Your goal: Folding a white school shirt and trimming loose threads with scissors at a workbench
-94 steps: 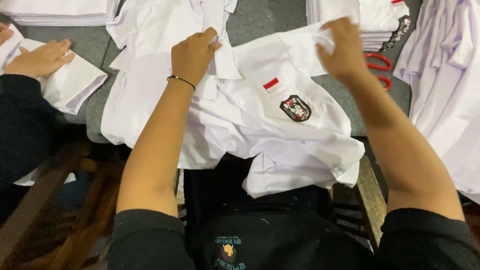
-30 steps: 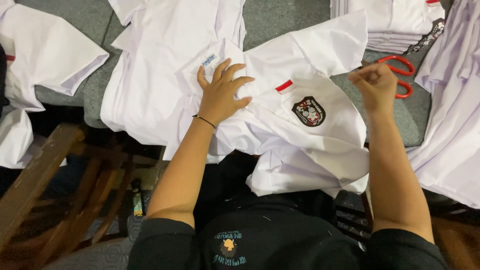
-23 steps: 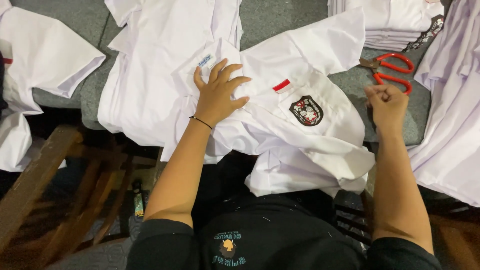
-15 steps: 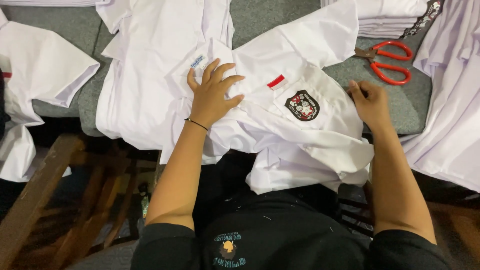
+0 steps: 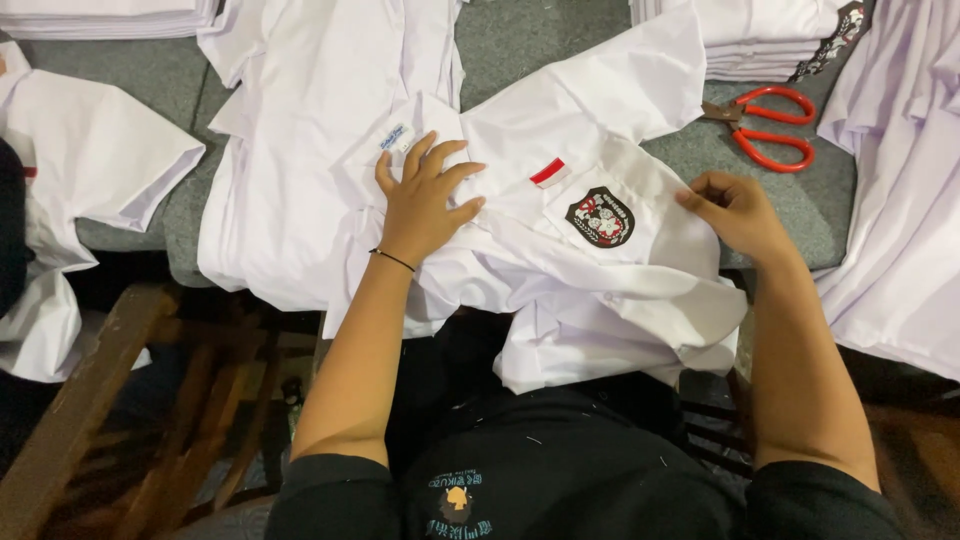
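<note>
Garment workshop: stacked shirts (image 5: 770, 35), scissors (image 5: 765, 120)

Small white-blue collar label (image 5: 396, 137) — shirt neck

Left hand (image 5: 425, 200): palm down, fingers spread and pointing toward 1 o'clock, pressed flat.
Left wrist: straight, thin dark band around it.
Left forearm: bare, rising from 7 o'clock.
Right hand (image 5: 735, 210): fingers curled, tips pointing toward 10 o'clock, thumb pinched against them.
Right forearm: bare, rising from 5 o'clock.
</note>
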